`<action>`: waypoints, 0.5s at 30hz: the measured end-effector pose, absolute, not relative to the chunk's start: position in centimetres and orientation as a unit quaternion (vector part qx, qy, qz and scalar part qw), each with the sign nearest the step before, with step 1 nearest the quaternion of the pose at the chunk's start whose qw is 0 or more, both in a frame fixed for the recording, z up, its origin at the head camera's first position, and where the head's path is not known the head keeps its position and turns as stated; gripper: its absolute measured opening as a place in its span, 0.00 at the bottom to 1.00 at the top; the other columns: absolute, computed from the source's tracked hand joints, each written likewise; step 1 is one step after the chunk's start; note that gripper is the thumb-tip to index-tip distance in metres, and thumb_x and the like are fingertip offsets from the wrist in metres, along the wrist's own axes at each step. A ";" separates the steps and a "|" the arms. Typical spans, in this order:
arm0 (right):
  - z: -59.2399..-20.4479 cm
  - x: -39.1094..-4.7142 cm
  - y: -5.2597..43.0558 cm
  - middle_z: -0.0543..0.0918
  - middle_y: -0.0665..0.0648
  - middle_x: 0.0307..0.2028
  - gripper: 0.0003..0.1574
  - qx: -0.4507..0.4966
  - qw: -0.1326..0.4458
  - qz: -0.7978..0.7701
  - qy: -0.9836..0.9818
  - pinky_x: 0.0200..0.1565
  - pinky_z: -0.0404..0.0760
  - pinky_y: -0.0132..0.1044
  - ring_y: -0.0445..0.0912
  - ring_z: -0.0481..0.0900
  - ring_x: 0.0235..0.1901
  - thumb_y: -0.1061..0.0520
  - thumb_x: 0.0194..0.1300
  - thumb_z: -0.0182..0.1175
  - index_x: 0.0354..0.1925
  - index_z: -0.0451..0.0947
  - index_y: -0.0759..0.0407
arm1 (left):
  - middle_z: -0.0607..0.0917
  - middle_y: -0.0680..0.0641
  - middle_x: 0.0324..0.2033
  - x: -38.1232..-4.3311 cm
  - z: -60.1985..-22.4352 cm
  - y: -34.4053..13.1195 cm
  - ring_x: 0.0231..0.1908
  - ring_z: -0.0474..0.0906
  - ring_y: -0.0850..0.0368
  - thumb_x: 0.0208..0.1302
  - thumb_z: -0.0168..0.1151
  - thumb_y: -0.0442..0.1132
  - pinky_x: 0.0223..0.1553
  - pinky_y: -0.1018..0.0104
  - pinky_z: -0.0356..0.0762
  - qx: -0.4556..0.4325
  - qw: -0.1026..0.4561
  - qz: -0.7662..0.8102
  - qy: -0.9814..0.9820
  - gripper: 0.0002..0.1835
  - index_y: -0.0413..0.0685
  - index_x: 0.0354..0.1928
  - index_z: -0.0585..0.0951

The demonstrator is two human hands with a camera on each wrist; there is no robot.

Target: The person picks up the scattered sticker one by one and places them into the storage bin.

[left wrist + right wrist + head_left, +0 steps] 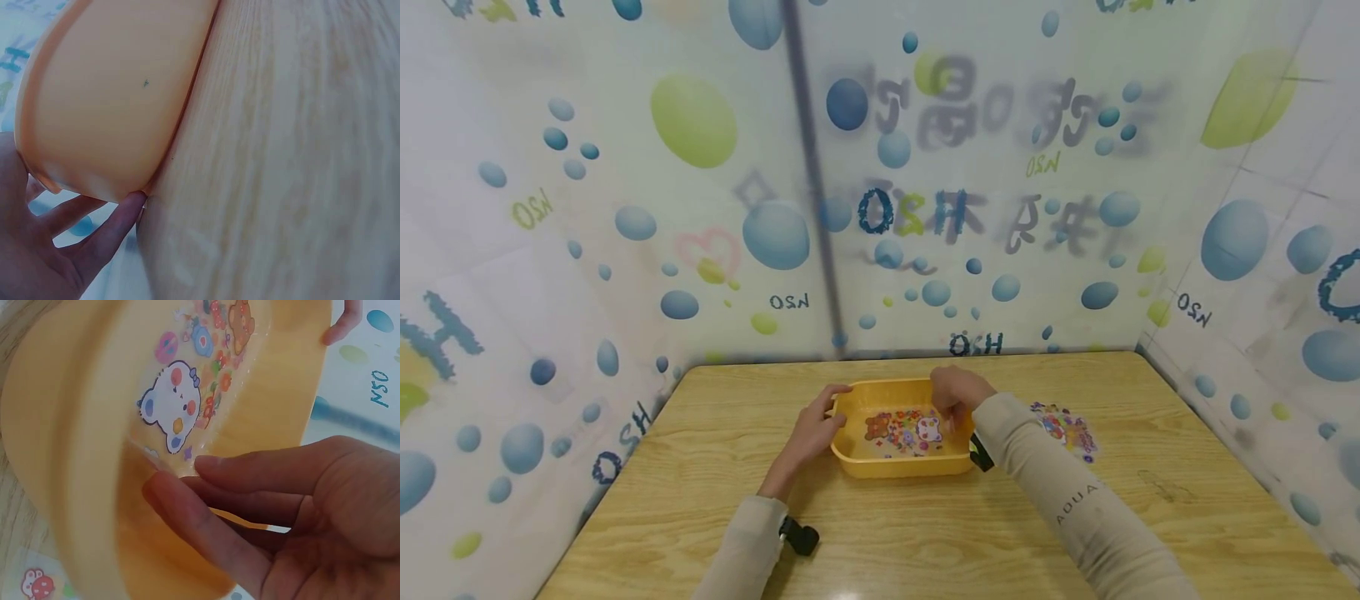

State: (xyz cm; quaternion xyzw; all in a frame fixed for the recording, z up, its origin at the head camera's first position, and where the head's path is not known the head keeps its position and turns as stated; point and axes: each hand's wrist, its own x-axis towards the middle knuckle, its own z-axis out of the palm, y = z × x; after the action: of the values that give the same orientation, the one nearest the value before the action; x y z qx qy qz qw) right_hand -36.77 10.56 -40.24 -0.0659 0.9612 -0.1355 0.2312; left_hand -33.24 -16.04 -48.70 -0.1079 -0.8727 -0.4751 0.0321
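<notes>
A shallow yellow plastic basin [906,468] stands on the table. In it lies a clear sticker sheet [178,406] printed with a white bear head, a brown bear and small colourful figures. My left hand [811,427] grips the basin's left end, its thumb at the rim. The left wrist view shows that hand's fingertips against the basin's outer wall [119,106]. Reaching in over the right end, my right hand [958,392] pinches the transparent edge of the sheet between thumb and forefinger. In the right wrist view the right hand's fingertips [209,465] are beside the white bear.
On the wooden table [880,533], right of the basin, lies a pile of colourful stickers [1067,429], partly behind the right sleeve [1060,483]. Printed curtains [925,275] with blue and green dots enclose the table at the back and sides.
</notes>
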 end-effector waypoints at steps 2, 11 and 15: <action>-40.3 -36.7 10.6 0.76 0.58 0.22 0.03 -0.068 0.236 -0.134 0.960 0.20 0.68 0.31 0.44 0.75 0.15 0.71 0.62 0.59 0.36 0.78 0.67 | 0.81 0.34 0.63 -33.2 -48.7 -16.0 0.53 0.85 0.41 0.67 0.54 0.32 0.46 0.52 0.85 -0.107 0.031 -0.476 -0.872 0.26 0.56 0.67 0.76; -40.7 -36.4 10.8 0.83 0.63 0.27 0.10 -0.045 0.268 -0.182 0.945 0.25 0.74 0.32 0.46 0.80 0.18 0.70 0.64 0.56 0.43 0.80 0.70 | 0.80 0.35 0.66 -33.3 -48.7 -16.0 0.58 0.82 0.39 0.68 0.55 0.32 0.51 0.47 0.85 -0.105 0.029 -0.475 -0.873 0.26 0.56 0.67 0.76; -40.6 -36.3 10.7 0.86 0.65 0.31 0.13 -0.039 0.275 -0.179 0.944 0.31 0.83 0.35 0.50 0.88 0.25 0.70 0.63 0.57 0.46 0.80 0.70 | 0.80 0.35 0.65 -33.3 -48.7 -16.0 0.57 0.82 0.40 0.68 0.55 0.32 0.51 0.48 0.84 -0.106 0.031 -0.475 -0.873 0.26 0.56 0.67 0.76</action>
State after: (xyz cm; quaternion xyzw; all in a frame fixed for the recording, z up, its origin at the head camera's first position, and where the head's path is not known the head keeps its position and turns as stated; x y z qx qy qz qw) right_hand -36.34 10.66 -40.62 -0.0392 0.9438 -0.1795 0.2747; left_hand -33.30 -16.02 -48.75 -0.1055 -0.8730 -0.4752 0.0306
